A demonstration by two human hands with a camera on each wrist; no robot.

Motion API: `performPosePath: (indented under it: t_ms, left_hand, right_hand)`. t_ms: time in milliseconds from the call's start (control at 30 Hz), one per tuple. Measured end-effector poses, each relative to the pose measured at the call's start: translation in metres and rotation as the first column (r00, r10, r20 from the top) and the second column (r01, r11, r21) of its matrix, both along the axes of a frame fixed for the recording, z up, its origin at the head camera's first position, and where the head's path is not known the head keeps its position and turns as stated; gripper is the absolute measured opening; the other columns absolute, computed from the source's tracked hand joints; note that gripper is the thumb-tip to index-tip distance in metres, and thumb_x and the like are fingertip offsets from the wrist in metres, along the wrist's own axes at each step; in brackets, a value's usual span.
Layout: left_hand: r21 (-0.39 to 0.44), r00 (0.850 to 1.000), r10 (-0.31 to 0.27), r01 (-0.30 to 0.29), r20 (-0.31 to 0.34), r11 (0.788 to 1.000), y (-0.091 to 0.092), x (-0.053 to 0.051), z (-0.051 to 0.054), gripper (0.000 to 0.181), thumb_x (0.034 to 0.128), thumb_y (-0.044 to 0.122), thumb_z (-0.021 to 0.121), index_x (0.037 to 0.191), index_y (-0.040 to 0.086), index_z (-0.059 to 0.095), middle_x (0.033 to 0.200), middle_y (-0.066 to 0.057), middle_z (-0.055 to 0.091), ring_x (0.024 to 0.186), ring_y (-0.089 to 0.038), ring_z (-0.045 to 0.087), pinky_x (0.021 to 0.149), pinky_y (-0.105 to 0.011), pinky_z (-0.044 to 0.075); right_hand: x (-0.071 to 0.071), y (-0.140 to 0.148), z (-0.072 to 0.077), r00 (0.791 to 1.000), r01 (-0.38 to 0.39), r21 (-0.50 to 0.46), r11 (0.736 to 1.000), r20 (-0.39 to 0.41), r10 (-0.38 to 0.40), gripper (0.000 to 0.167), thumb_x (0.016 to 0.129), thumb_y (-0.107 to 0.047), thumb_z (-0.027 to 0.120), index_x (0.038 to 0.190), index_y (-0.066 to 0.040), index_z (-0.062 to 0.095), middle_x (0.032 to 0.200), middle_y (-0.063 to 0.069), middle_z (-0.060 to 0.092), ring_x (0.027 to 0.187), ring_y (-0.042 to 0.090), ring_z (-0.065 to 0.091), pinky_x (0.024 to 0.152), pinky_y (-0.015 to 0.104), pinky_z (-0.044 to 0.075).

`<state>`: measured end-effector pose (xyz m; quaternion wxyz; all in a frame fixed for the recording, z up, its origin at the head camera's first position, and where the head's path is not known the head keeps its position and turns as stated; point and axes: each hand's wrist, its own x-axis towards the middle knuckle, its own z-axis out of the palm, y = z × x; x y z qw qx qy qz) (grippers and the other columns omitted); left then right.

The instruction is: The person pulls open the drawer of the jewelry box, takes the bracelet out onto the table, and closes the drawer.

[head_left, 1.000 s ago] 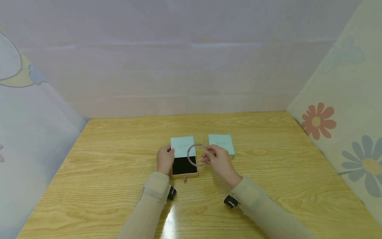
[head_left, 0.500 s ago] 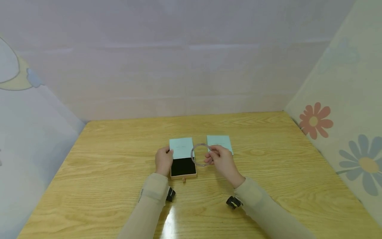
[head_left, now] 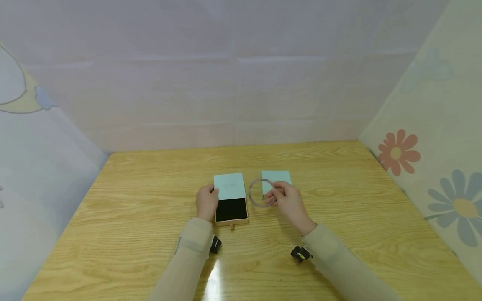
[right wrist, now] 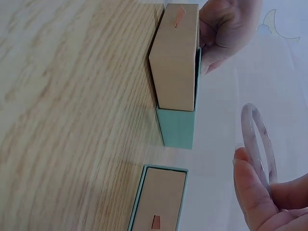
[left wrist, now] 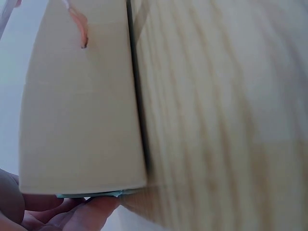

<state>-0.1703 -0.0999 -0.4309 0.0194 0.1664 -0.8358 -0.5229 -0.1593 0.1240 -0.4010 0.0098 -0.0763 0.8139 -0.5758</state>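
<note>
A pale, translucent bangle (head_left: 251,195) is pinched between the thumb and fingers of my right hand (head_left: 289,205), held up in the air between two mint-green boxes. My left hand (head_left: 206,202) grips the left side of the nearer drawer box (head_left: 229,186), thumb on its top edge. Its tan drawer (right wrist: 173,77) is pulled out toward me, showing a black lining (head_left: 231,210). A small orange-brown ribbon tab (left wrist: 80,24) hangs from the drawer front. In the left wrist view, fingers curl at the box's side.
A second mint-green box (head_left: 276,176) lies to the right, partly behind my right hand; its drawer (right wrist: 161,195) is pushed in. Both boxes stand on a wood-grain table (head_left: 150,188). Printed cloth walls (head_left: 233,83) rise at the back and sides.
My right hand has moved to the right with the bangle, from over the drawer's lining to beside the box. The left hand stays on the box.
</note>
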Motion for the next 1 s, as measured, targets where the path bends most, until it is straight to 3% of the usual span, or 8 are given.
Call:
performPosePath:
  t_ms: [300, 667, 1000]
  left_hand:
    - [-0.019, 1.000, 0.012, -0.012, -0.014, 1.000, -0.001, -0.002, 0.000, 0.034, 0.1002, 0.004, 0.050, 0.130, -0.011, 0.055, 0.131, -0.027, 0.055, 0.123, -0.040, 0.050, 0.099, -0.049, 0.043]
    - [-0.017, 1.000, 0.007, -0.007, 0.012, 1.000, -0.001, -0.001, 0.000, 0.035, 0.1005, 0.004, 0.050, 0.132, -0.010, 0.053, 0.134, -0.026, 0.052, 0.125, -0.041, 0.048, 0.099, -0.049, 0.043]
    - [-0.001, 1.000, 0.008, -0.008, 0.027, 1.000, -0.003, -0.002, -0.002, 0.036, 0.1008, 0.004, 0.049, 0.134, -0.010, 0.052, 0.136, -0.026, 0.051, 0.126, -0.040, 0.047, 0.100, -0.049, 0.042]
  right_hand:
    - [-0.003, 0.008, 0.003, 0.999, 0.035, -0.005, 0.999, 0.031, -0.035, 0.026, 0.100, 0.007, 0.044, 0.122, 0.019, 0.052, 0.093, 0.027, 0.065, 0.080, 0.034, 0.068, 0.069, 0.033, 0.057]
    - [-0.002, 0.014, 0.010, 0.999, 0.040, -0.013, 0.999, 0.033, -0.040, 0.028, 0.101, 0.006, 0.042, 0.124, 0.020, 0.048, 0.097, 0.031, 0.063, 0.082, 0.037, 0.067, 0.073, 0.037, 0.056]
    - [-0.004, 0.023, 0.009, 0.997, 0.061, 0.001, 0.998, 0.043, -0.061, 0.030, 0.101, 0.005, 0.042, 0.127, 0.020, 0.047, 0.099, 0.031, 0.063, 0.078, 0.028, 0.069, 0.074, 0.036, 0.056]
